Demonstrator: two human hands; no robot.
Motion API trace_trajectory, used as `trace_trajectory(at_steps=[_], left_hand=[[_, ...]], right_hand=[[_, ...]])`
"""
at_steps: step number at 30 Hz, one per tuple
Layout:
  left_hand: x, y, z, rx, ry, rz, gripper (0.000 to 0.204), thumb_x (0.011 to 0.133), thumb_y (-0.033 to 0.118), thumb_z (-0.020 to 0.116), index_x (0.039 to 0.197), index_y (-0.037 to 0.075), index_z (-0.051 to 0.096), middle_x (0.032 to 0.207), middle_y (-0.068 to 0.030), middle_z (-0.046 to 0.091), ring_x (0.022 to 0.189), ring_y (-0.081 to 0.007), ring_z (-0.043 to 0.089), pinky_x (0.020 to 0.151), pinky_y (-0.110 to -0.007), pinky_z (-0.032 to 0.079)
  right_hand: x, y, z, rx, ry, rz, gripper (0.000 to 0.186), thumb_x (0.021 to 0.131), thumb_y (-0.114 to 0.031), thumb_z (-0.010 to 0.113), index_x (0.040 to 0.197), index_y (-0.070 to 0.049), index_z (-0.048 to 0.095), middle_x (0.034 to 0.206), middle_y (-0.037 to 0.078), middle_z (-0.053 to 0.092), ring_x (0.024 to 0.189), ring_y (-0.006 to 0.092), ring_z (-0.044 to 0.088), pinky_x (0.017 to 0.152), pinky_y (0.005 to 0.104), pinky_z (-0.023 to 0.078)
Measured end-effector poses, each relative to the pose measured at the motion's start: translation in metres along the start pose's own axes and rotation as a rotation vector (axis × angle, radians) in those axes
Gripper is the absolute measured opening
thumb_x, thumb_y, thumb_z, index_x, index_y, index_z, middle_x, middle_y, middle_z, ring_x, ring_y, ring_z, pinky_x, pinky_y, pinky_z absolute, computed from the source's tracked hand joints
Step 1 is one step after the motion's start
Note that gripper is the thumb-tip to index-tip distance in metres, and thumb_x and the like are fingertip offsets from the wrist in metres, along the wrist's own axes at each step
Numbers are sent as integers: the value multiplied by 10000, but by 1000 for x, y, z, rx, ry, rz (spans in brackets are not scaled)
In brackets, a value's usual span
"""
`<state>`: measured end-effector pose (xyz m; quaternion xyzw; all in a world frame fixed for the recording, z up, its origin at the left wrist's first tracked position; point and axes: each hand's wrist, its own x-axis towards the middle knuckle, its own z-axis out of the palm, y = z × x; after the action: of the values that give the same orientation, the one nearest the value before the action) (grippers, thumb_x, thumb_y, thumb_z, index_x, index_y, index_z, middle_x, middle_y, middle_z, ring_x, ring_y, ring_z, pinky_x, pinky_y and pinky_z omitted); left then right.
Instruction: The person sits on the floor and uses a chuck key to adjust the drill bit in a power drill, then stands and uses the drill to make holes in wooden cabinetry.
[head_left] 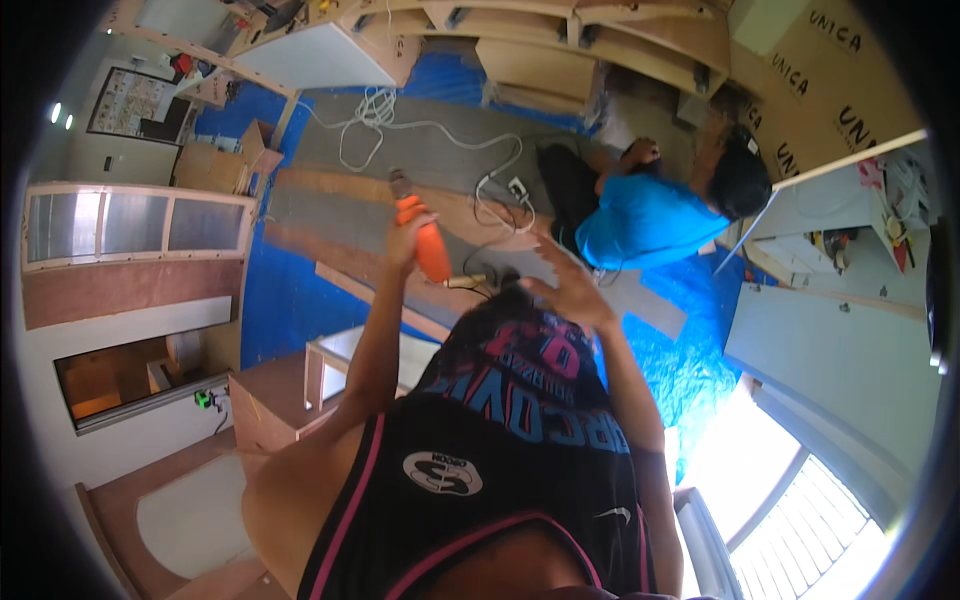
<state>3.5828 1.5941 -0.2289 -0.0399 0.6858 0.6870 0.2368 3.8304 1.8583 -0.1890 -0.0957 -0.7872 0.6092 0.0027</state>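
My left hand [410, 238] grips an orange power tool [430, 252] that points away from me over the floor [340, 210]. My right hand [575, 295] is open with its fingers apart, at my right side, holding nothing that I can see. Just beyond it, a white cable [520, 150] runs loosely over the floor to a small white socket block [516, 188], with dark cords nearby. Long wooden strips [320, 180] lie beneath the tool.
A co-worker in a blue shirt [640, 220] crouches at the right. Wooden cabinets [540, 70] line the far side. Brown boxy units [275, 385] stand at my left. Blue sheeting [680, 350] covers parts of the floor, and a bright barred opening [790, 510] is at lower right.
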Motion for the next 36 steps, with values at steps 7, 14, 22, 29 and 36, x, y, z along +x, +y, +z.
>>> trace_trajectory(at_steps=[7,14,22,29,36], left_hand=[[-2,94,139,-188,-267,-40,446,745,152,887,1100,43,640,931,-37,676,858,-158,672,780,-317,550],[8,110,214,-92,-600,30,592,776,214,904,1209,33,543,1071,-53,642,977,-143,636,852,-313,533],[42,114,257,328,-885,125,844,814,391,872,1406,-15,429,1260,-130,618,1158,-218,626,1012,-358,484],[283,113,180,701,-896,24,536,920,409,737,1335,84,645,1342,-45,638,1088,-170,630,890,-318,519],[687,203,112,1032,140,435,588,795,448,835,1115,-30,713,1008,-145,761,955,-219,712,852,-335,534]], right_hand=[[90,-63,61,-60,266,81,1040,740,-396,901,1497,64,355,1318,283,616,1264,359,603,1060,450,477],[99,-89,3,-96,593,101,850,689,-219,910,1367,44,470,1092,256,717,1024,385,723,870,435,570],[119,-38,-49,13,728,147,707,675,-122,846,1291,19,531,1072,228,717,1012,347,729,862,423,567],[137,39,-97,61,643,221,831,648,-59,795,1423,-24,495,1068,196,727,1021,336,730,894,408,568],[216,160,-75,35,674,498,836,594,-59,783,1393,-76,539,1039,222,727,981,437,706,845,476,577]])
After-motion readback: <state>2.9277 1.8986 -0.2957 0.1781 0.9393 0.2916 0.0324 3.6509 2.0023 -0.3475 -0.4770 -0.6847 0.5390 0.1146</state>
